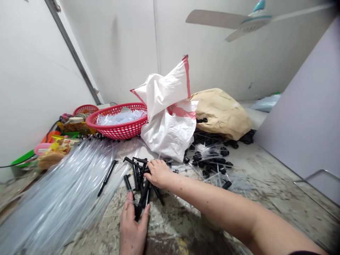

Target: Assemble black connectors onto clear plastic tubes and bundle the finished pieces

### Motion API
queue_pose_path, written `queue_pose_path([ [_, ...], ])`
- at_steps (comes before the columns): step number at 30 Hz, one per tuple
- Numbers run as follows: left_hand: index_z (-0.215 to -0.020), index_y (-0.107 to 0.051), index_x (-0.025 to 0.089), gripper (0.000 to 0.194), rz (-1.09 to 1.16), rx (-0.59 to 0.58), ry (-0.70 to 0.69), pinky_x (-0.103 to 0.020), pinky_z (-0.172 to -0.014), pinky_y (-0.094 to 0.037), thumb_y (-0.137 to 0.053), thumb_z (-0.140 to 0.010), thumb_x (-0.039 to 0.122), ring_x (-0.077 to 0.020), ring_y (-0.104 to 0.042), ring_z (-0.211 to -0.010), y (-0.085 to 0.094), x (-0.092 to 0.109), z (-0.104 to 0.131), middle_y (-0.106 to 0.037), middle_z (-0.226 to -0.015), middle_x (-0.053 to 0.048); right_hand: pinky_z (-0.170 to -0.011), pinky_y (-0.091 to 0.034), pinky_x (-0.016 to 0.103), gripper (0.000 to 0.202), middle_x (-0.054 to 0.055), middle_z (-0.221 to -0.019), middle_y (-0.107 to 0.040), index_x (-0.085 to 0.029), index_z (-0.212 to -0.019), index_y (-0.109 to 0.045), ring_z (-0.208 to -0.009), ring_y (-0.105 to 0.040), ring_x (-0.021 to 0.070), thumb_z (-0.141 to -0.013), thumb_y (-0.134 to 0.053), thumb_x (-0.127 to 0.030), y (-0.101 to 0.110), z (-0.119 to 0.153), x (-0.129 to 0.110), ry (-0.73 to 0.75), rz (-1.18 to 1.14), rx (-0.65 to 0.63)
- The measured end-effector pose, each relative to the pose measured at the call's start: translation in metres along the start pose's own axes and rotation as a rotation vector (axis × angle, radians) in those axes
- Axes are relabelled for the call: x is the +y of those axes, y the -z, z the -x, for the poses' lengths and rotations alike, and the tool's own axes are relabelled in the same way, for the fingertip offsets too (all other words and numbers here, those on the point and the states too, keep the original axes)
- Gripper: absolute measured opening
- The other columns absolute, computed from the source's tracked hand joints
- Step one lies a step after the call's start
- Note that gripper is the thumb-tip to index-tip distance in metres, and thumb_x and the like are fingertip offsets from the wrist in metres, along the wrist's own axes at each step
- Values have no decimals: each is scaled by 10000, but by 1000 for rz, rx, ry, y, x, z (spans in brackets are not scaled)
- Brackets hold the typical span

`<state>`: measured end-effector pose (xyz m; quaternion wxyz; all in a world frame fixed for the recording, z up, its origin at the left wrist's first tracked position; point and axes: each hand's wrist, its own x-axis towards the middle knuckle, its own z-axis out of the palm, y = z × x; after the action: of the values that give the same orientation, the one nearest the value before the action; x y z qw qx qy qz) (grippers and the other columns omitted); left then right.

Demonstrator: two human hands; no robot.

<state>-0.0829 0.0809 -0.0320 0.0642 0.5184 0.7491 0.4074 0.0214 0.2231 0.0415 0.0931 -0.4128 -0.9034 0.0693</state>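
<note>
A small heap of black plastic stakes with bent tops lies on the worn tabletop between my hands. My left hand is at its near side, thumb and fingers apart, fingertips against the closest pieces. Over the far right side of the heap lies my right hand, its fingers spread and touching the stakes, its thumb apart. No piece is visibly lifted by either hand. One single black stake lies apart on the left, beside a long bundle of clear thin tubes.
Behind stands a red basket holding clear plastic pieces. Next to it are a white sack and a brown paper bag. Black fittings with clear tubes lie on the right. A fan hangs above; a pale panel stands right.
</note>
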Motion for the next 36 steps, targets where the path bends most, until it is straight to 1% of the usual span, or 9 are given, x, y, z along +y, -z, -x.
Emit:
queue_pose_path([
  [5,-1257,-462,27,730,21,-28,-14,-471,-1074,-289,-495,-745,546,-332,-411,-1254,5,4,-3,-471,-1326,-247,-976,-319,288,431,65,-1272,-513,-199,-1269,-477,-1169,-435,181,-917,-385,-431,35,32,17,-6,-24,30],
  [10,-1277,-454,52,740,-9,40,24,-457,-1089,-268,-485,-742,562,-328,-376,-1283,14,4,8,-435,-1360,-231,-848,-394,322,342,79,-1148,-593,-218,-1171,-579,-1033,-529,206,-935,-355,-322,71,86,104,-285,56,43],
  [13,-1306,-433,77,715,-30,84,23,-465,-1091,-257,-473,-765,543,-326,-364,-1291,21,8,24,-421,-1377,-216,-781,-393,372,317,127,-1161,-582,-203,-1129,-612,-1028,-522,268,-891,-402,-193,72,118,158,-471,143,52],
  [16,-1288,-469,130,625,-39,171,-12,-468,-1082,-272,-470,-791,509,-315,-402,-1264,27,17,41,-465,-1348,-180,-792,-363,372,261,83,-1117,-623,-250,-1048,-654,-1039,-511,268,-828,-523,-197,65,133,183,-490,185,27],
  [23,-1169,-569,139,425,-7,228,-205,-482,-971,-408,-509,-824,379,-296,-545,-1093,26,34,72,-590,-1181,-164,-757,-361,299,167,35,-948,-699,-238,-846,-705,-908,-590,199,-824,-539,-243,84,133,182,-464,143,55],
  [26,-1145,-584,161,361,42,216,-222,-421,-890,-481,-529,-826,321,-269,-573,-1043,21,37,82,-603,-1137,-142,-683,-377,260,221,33,-989,-694,-253,-916,-695,-894,-604,193,-857,-486,-287,99,140,183,-482,76,126],
  [29,-1149,-580,186,334,140,169,-222,-356,-801,-529,-537,-830,272,-236,-601,-973,18,49,92,-598,-1117,-122,-604,-396,231,276,31,-871,-704,-215,-961,-676,-763,-622,164,-884,-429,-310,110,153,177,-480,-34,164],
  [32,-1213,-536,203,374,237,139,-231,-308,-721,-550,-531,-840,225,-196,-623,-870,19,70,98,-591,-1066,-110,-594,-418,207,289,0,-759,-689,-202,-943,-666,-671,-612,128,-897,-410,-327,117,171,151,-409,-143,166],
  [36,-1367,-361,262,614,256,171,-333,-321,-754,-549,-589,-804,178,-245,-551,-1075,23,96,101,-442,-1316,-144,-646,-447,230,265,16,-801,-686,-201,-903,-671,-704,-610,138,-881,-455,-352,116,205,87,-110,-318,100],
])
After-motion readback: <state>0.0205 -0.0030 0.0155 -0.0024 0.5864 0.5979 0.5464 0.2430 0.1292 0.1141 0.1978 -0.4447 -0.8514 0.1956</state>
